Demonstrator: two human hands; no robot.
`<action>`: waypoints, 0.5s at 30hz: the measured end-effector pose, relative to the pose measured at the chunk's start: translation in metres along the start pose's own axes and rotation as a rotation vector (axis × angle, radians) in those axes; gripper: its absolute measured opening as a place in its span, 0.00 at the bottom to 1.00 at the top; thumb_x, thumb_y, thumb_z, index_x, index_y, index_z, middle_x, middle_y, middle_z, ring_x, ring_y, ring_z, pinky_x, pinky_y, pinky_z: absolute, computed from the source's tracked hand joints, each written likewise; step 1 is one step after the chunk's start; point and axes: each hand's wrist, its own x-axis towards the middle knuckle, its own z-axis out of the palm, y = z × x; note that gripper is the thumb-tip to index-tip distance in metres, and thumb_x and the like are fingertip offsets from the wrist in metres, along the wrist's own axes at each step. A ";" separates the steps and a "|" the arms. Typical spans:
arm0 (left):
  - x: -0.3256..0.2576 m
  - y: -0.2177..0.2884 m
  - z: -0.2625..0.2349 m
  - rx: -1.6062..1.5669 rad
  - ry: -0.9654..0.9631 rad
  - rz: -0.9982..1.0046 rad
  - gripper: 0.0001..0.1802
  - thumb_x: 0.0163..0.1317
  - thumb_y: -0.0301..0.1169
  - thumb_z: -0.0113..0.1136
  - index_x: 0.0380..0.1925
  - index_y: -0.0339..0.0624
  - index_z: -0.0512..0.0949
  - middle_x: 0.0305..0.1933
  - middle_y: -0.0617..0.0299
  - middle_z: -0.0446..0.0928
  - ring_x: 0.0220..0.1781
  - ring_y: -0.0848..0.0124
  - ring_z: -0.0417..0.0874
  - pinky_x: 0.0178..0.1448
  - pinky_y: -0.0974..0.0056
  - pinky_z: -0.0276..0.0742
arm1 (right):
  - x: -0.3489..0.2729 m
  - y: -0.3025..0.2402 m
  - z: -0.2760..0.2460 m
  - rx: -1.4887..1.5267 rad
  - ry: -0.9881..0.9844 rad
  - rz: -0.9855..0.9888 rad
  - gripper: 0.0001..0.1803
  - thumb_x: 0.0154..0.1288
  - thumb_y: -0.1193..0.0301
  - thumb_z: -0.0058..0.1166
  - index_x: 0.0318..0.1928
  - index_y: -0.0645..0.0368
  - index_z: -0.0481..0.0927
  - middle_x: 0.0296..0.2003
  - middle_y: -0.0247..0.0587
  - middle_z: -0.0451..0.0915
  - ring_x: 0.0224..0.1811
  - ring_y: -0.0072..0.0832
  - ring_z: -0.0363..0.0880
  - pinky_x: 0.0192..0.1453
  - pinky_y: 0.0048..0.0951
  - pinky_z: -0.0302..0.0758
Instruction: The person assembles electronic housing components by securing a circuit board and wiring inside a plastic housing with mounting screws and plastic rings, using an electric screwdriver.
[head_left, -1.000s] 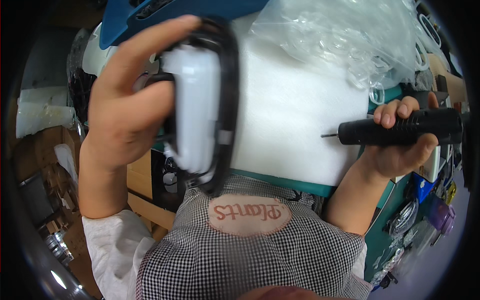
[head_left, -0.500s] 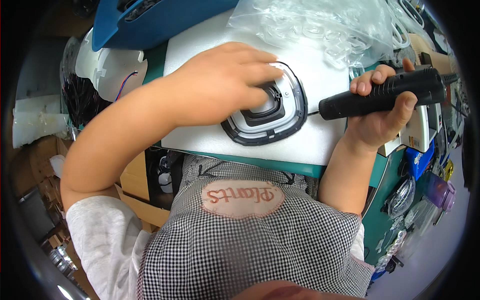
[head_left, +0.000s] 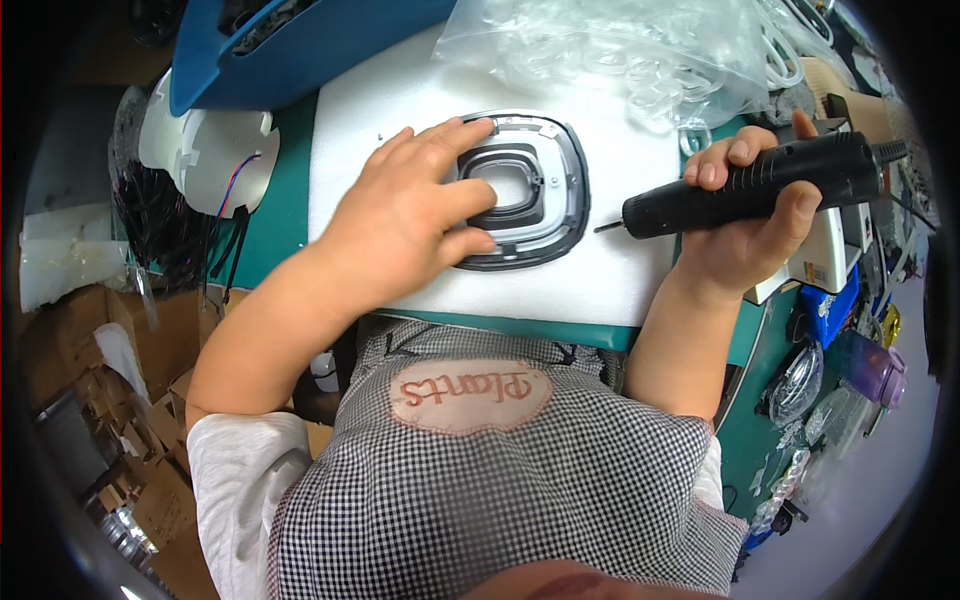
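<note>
A rounded, roughly square plastic frame [head_left: 570, 190], dark at the rim with a pale band and a black inner ring, lies flat on a white foam sheet [head_left: 630, 290]. Over its left side my left hand [head_left: 405, 205] is spread, fingertips resting on the band and near the inner ring; the palm covers that side. My right hand [head_left: 750, 235] is wrapped round a black electric screwdriver [head_left: 740, 185], held nearly level. Its thin bit points left, a short gap away from the frame's right edge.
A blue bin [head_left: 300, 55] with dark parts stands at the back left. Clear bags of transparent pieces [head_left: 610, 60] lie at the back. White curved shells with wires [head_left: 215, 160] sit at left on the green table [head_left: 285, 225]. A purple bottle [head_left: 870, 370] stands far right.
My left hand has moved left and down, from over the frame's middle to its left side, baring the inner ring. The screwdriver stays in my right hand, its bit apart from the frame.
</note>
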 end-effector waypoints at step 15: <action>0.134 0.024 0.006 0.012 0.231 0.067 0.15 0.60 0.35 0.63 0.47 0.47 0.81 0.42 0.56 0.83 0.46 0.57 0.82 0.49 0.56 0.77 | 0.003 -0.014 -0.001 0.052 0.059 -0.091 0.48 0.61 0.46 0.61 0.66 0.65 0.52 0.32 0.46 0.76 0.23 0.29 0.79 0.28 0.32 0.82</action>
